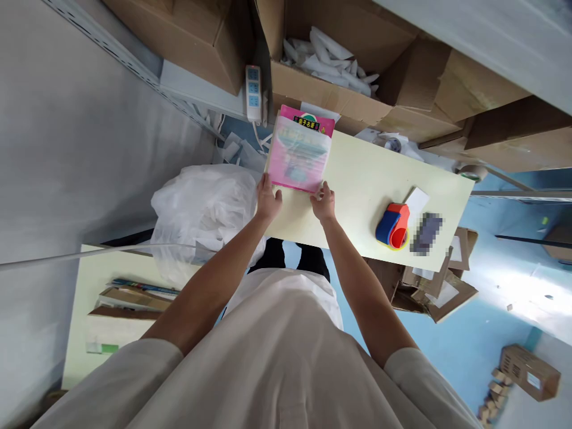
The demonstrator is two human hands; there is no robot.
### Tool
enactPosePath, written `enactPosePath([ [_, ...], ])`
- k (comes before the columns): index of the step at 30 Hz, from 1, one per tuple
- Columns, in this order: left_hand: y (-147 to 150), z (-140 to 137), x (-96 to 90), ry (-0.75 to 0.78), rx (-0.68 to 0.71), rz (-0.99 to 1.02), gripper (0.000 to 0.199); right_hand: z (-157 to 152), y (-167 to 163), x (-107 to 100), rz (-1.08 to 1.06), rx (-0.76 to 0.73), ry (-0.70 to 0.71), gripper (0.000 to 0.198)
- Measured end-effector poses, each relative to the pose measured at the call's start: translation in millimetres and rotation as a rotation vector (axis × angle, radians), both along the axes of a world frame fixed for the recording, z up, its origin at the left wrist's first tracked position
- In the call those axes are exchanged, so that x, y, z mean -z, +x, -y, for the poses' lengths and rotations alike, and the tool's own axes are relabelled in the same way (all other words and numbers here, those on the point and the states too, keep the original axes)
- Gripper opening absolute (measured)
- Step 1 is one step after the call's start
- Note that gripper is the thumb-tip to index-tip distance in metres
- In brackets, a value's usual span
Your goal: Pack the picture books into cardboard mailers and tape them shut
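Observation:
A pink book with Chinese lettering on its top band lies on the pale table, mostly covered by a milky translucent wrap. At its lower left corner, my left hand grips the edge, fingers along the side and thumb near the bottom. My right hand is closed at the lower right corner, fingers curled against the book's edge. What lies under the book is hidden.
The pale table carries a red and blue tape dispenser, a white card and a blurred-out dark object. An open carton of white pouches stands behind, near a power strip. White plastic bags are at left.

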State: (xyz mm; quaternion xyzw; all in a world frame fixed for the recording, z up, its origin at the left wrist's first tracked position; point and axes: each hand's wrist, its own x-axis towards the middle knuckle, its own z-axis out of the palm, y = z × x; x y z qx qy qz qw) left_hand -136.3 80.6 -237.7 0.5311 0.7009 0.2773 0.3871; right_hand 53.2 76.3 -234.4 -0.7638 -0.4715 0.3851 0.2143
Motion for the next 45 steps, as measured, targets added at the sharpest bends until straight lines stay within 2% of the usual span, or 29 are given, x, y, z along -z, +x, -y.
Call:
enactPosePath([
  [5, 3.9, 33.6, -10.8, -0.024, -0.043, -0.064, 0.067, 52.7, 14.1, -24.7, -0.029, 0.006, 0.006, 0.067],
  [10, 9.7, 97.5, -40.3, 0.014, 0.003, -0.062, 0.046, 126.9, 41.6, -49.1, -0.102, -0.029, -0.017, 0.054],
  [13, 16.2, 136.2, -56.5, -0.037, -0.051, 0.013, 0.032, 153.3, 58.3, -56.4, -0.129, -0.094, -0.026, 0.048],
  [16, 28.5, 169.7, -68.0, -0.092, -0.209, 0.126, 0.025, 157.1, 72.0, -59.2, -0.177, -0.201, -0.016, 0.042],
  [22, 60.4, 239.6, -92.4, -0.097, -0.71, 0.291, 0.018, 125.9, 74.8, -71.8, -0.318, -0.478, 0.019, 0.032],
  [26, 67.4, 294.4, -108.5, -0.06, -0.956, 0.348, 0.017, 117.5, 37.5, -88.2, -0.38, -0.629, 0.039, 0.03],
  [30, 53.8, 348.0, -119.3, 0.025, -1.213, 0.334, 0.015, 144.2, -20.5, -100.3, -0.508, -0.883, 0.038, 0.027],
  [35, 22.3, 422.5, -130.9, 0.18, -1.515, 0.269, 0.017, 210.4, -89.2, -107.3, -0.552, -1.256, -0.047, 0.021],
  [39, -3.3, 500.3, -137.4, 0.293, -1.839, 0.287, 0.016, 270.1, -145.0, -108.6, -0.472, -1.607, -0.165, 0.019],
  [42, -26.0, 566.8, -134.4, 0.377, -2.097, 0.383, 0.016, 321.5, -196.1, -105.3, -0.384, -1.825, -0.202, 0.02],
  [45, -58.6, 631.1, -124.9, 0.423, -2.224, 0.448, 0.017, 384.3, -255.7, -99.7, -0.329, -1.924, -0.184, 0.023],
])
